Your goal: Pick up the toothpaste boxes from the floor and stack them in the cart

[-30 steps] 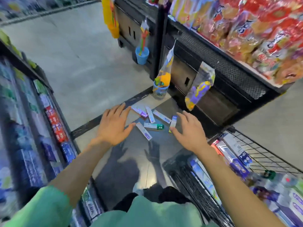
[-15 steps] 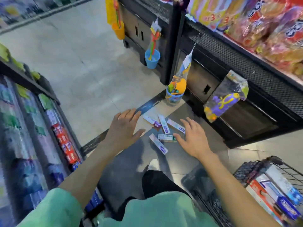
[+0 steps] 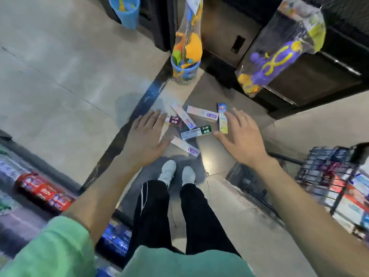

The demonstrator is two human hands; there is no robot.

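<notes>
Several toothpaste boxes lie scattered on the floor ahead of my feet: a green-and-white box (image 3: 196, 132), a white-and-purple box (image 3: 185, 146) nearest me, a pink-white box (image 3: 183, 118), another white-purple box (image 3: 202, 113), a dark purple box (image 3: 173, 120) and a blue-yellow box (image 3: 222, 120). My left hand (image 3: 145, 136) hovers with spread fingers just left of the pile. My right hand (image 3: 238, 134) reaches in from the right, fingers straight, fingertips over the blue-yellow box. Neither hand holds anything. The wire cart (image 3: 331, 176) stands at the right with boxes in it.
A shelf of toothpaste boxes (image 3: 42, 191) runs along my left. Black shelving (image 3: 311, 76) with hanging toy bags (image 3: 279, 47) and a blue cup bag (image 3: 186, 56) stands beyond the pile. My white shoes (image 3: 175, 173) are just below the boxes.
I have bent lower and the view tilted down toward my feet. Both hands moved nearer the floor, flanking the pile. The cart slid to the right edge of view.
</notes>
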